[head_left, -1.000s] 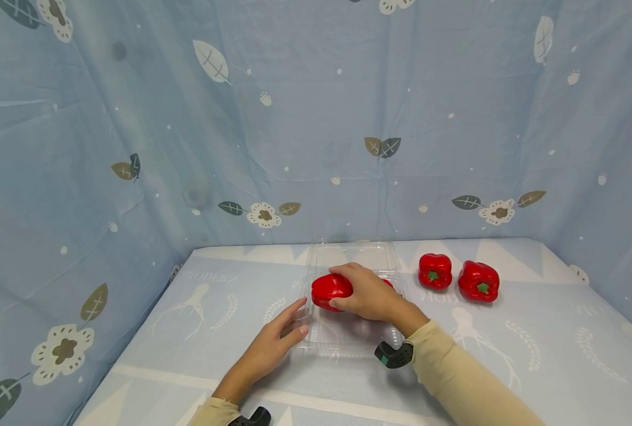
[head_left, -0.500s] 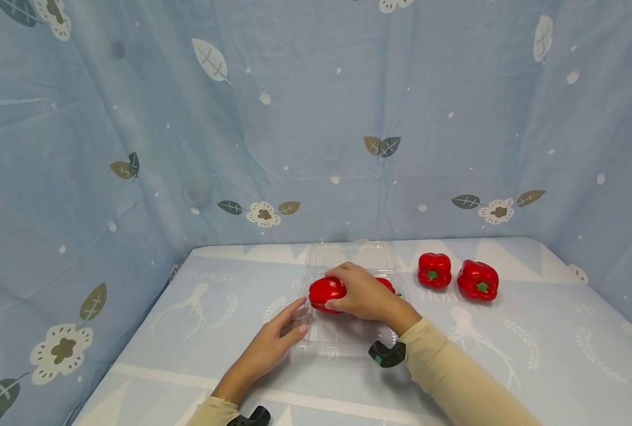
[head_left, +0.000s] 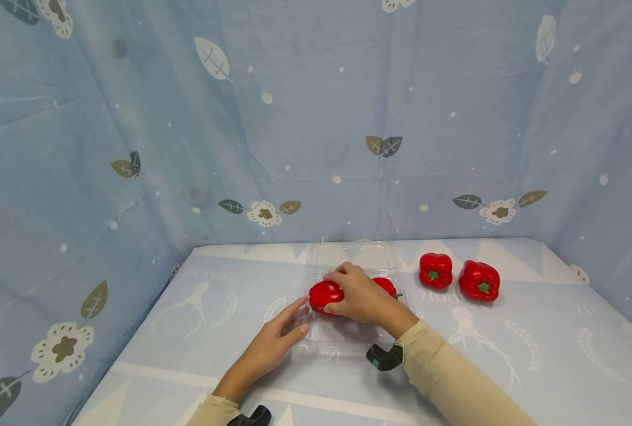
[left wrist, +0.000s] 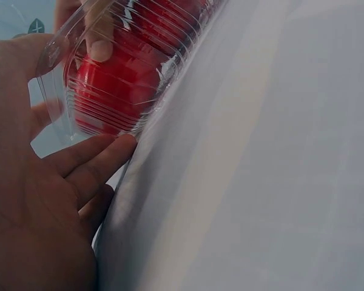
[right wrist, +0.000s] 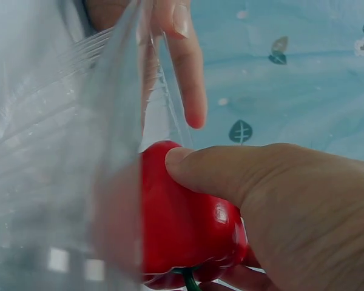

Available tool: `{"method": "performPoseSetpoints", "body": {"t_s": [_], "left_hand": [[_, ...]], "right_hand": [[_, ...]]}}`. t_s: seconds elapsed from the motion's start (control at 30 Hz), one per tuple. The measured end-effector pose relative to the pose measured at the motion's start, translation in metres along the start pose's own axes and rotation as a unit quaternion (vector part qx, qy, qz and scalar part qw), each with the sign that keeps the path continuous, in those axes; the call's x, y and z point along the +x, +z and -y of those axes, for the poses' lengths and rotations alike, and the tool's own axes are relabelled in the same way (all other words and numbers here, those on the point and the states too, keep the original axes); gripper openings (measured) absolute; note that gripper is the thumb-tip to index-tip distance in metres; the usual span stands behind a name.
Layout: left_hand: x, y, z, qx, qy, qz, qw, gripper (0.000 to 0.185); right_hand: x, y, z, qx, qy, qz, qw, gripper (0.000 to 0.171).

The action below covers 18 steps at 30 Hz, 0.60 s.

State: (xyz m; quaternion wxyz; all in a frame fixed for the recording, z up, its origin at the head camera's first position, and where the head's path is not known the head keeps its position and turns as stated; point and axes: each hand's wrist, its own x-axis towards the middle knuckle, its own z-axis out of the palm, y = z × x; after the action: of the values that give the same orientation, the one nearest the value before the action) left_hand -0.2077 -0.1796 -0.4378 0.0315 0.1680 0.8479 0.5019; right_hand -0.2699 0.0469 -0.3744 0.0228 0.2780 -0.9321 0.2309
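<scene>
My right hand (head_left: 363, 296) grips a red bell pepper (head_left: 323, 297) at the left side of a clear plastic clamshell box (head_left: 342, 346). Its thumb presses on the pepper's side in the right wrist view, where the green stem (right wrist: 190, 279) shows. A second red bell pepper (head_left: 385, 286) lies in the box, partly hidden behind the right hand. My left hand (head_left: 273, 338) is at the box's front left corner, fingers fairly straight. In the left wrist view its thumb meets the rim, and its lower fingertips (left wrist: 126, 144) lie right at the box's wall.
Two more red bell peppers, one smaller (head_left: 435, 271) and one larger (head_left: 479, 281), lie on the cloth to the right of the box. The open lid (head_left: 354, 256) lies back toward the blue curtain (head_left: 316, 118). A pale patterned cloth (head_left: 188, 343) covers the table.
The right hand has moved slightly left with its pepper, lower toward the box's left side. More of the second pepper now shows behind it. The left hand has stayed put.
</scene>
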Motion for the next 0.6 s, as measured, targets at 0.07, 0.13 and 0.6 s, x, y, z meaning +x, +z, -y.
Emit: {"method": "performPoseSetpoints", "body": {"t_s": [0.07, 0.13, 0.6], "left_hand": [[0.000, -0.001, -0.002, -0.001, -0.005, 0.001, 1.0000, 0.059], [-0.002, -0.001, -0.007, -0.004, -0.009, 0.004, 0.9999, 0.060], [-0.011, -0.007, -0.037, -0.008, -0.007, 0.010, 0.9999, 0.063]], "right_hand": [[0.000, 0.000, 0.000, -0.004, -0.003, -0.001, 1.000, 0.059], [-0.001, 0.000, 0.001, -0.010, -0.005, 0.000, 1.000, 0.059], [-0.006, -0.010, 0.002, -0.018, 0.009, 0.007, 1.000, 0.055]]}}
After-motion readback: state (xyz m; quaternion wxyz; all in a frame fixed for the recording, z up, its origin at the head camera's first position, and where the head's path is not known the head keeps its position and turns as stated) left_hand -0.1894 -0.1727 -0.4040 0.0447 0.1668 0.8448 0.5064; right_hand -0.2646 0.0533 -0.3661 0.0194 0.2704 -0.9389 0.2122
